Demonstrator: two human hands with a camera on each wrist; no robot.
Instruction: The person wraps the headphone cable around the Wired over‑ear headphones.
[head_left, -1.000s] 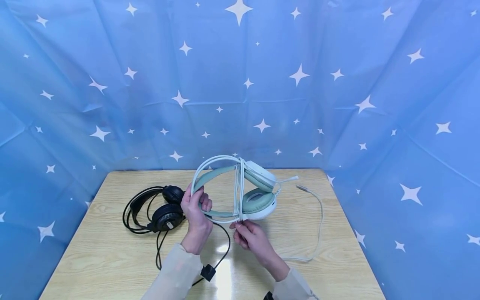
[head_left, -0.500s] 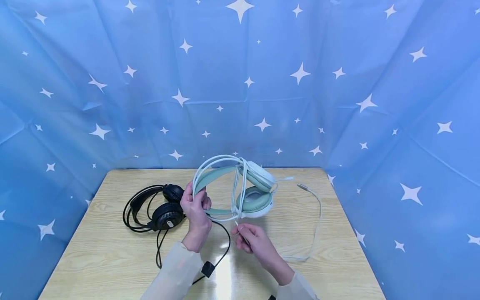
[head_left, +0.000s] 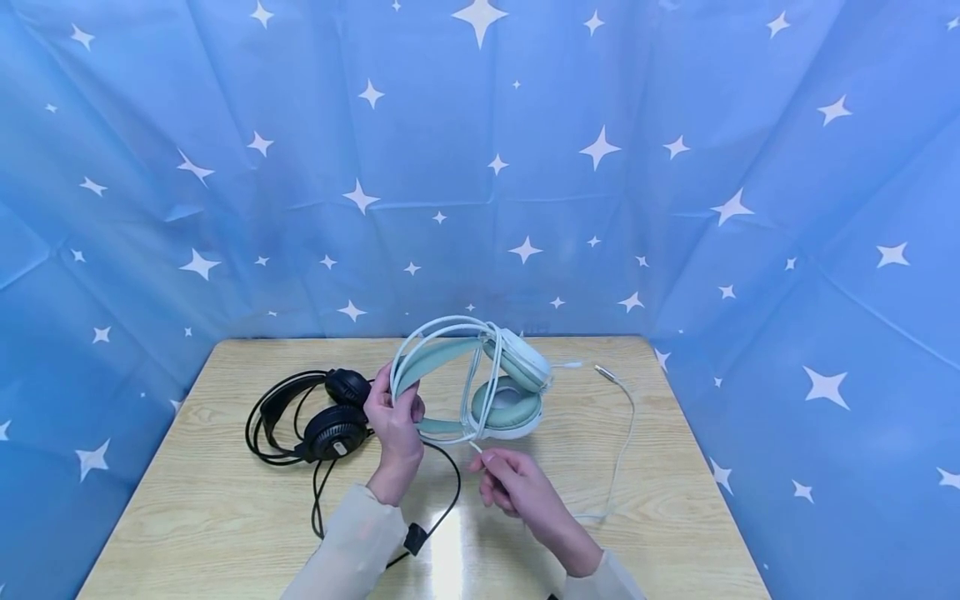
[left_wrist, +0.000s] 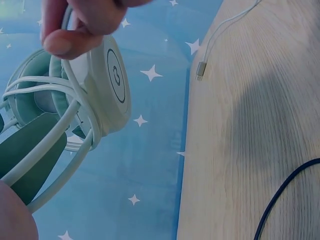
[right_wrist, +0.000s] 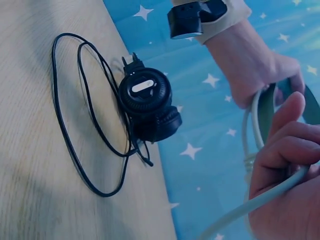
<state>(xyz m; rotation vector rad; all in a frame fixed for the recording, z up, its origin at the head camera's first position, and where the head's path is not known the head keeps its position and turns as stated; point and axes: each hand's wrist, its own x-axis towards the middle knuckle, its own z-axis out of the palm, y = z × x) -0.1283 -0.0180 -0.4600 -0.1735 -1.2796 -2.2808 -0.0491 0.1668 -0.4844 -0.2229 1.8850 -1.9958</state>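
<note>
Gripping the mint-and-white headset point(head_left: 504, 412) crosswise at the frame's lower centre with our left hand point(head_left: 393, 421), we pinch its white cable point(right_wrist: 255, 202) with our right hand point(head_left: 525, 493), just below the earcups point(head_left: 529, 363).

On the light wood tabletop point(head_left: 225, 525), the black round-cupped headphones point(head_left: 337, 435) lie left of the white-and-green headset point(head_left: 517, 412), a black box-like cable block point(head_left: 415, 538) nearer the front edge. The left hand point(head_left: 396, 425) is at the headset's left, the right hand point(head_left: 525, 492) before it. The white cable's silver plug point(head_left: 604, 372) lies right; starry blue fabric point(head_left: 450, 283) hangs behind.
</note>
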